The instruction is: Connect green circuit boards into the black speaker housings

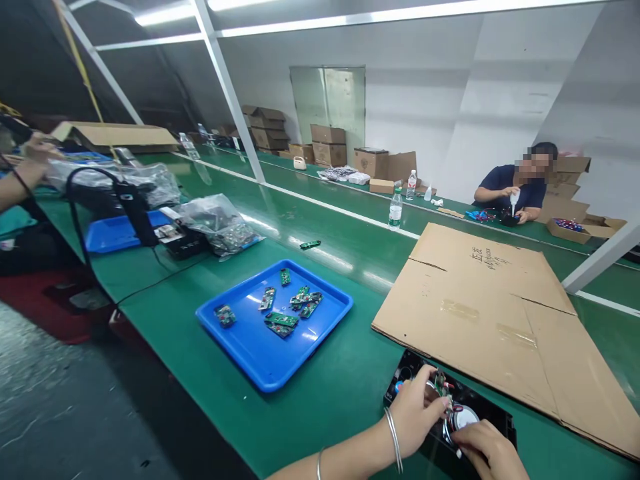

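the left hand (411, 415) has its thumb and forefinger pinching a small circuit board (441, 383) with wires, just above a black casing (487, 405) that lies on the green tabletop (320, 417) directly beneath the fingers. the right hand (493, 448) has bent fingers at the near edge of a round speaker (465, 417), which sits in the casing to the right of the left fingers; whether they pinch its rim or a wire cannot be told. silver bangles (393, 440) circle the left arm behind those fingers. to the left of the fingers, well apart, is a blue tray (270, 365) bearing several loose green circuit boards (281, 319). just beyond the fingers and to their right, a flattened cardboard sheet (470, 327) spreads over the tabletop. farther ahead of the fingers stands a water bottle (395, 212), and beyond it, to the right, a co-worker (510, 183) in a dark shirt holds a white squeeze bottle (514, 199).
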{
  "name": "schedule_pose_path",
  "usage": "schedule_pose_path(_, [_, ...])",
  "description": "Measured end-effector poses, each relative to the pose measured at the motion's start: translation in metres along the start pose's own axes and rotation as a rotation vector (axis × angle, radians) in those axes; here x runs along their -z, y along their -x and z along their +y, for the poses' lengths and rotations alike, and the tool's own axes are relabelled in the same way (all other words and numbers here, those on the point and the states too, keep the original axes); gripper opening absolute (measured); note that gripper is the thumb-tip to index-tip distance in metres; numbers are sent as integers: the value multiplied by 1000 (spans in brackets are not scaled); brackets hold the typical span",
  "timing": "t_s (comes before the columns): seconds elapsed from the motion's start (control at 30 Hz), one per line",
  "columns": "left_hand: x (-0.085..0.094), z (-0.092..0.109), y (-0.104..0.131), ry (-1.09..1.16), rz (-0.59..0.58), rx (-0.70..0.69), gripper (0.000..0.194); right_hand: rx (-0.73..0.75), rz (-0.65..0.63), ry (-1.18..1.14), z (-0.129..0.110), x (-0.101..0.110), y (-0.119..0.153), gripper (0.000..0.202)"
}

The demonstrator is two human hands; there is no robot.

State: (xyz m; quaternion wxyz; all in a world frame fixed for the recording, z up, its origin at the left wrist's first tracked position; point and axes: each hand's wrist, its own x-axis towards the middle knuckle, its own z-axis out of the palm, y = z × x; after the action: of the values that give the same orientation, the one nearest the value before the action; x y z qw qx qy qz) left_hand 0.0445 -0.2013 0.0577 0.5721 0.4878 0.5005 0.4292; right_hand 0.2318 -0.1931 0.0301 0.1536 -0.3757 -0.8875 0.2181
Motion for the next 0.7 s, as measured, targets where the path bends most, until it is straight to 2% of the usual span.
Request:
schedule_pose_path(0.13, [2, 4, 0, -10, 5, -47, 23, -72, 144, -9, -7, -14, -7, 25])
schedule_pose_path(0.27, [6, 2, 11, -87, 13, -151, 18, -323, 321, 36, -18, -33, -12, 33])
schedule_pose_path(0.4, [12, -8, 25, -370, 4, -348, 21, -557, 549, 63, -43, -34, -20, 25])
schedule_pose_path(0.47, [14, -12, 28, -455, 3, -380, 22, -560, 546, -11, -54, -27, -22, 22])
schedule_pose_path(0.53, [14, -12, 29, -469, 17, -364, 21, -528, 478, -152, -61, -18, -23, 20])
schedule_pose_path(0.7, [12, -5, 28, -374, 57, -269, 18, -555, 421, -443, -68, -2, -19, 14])
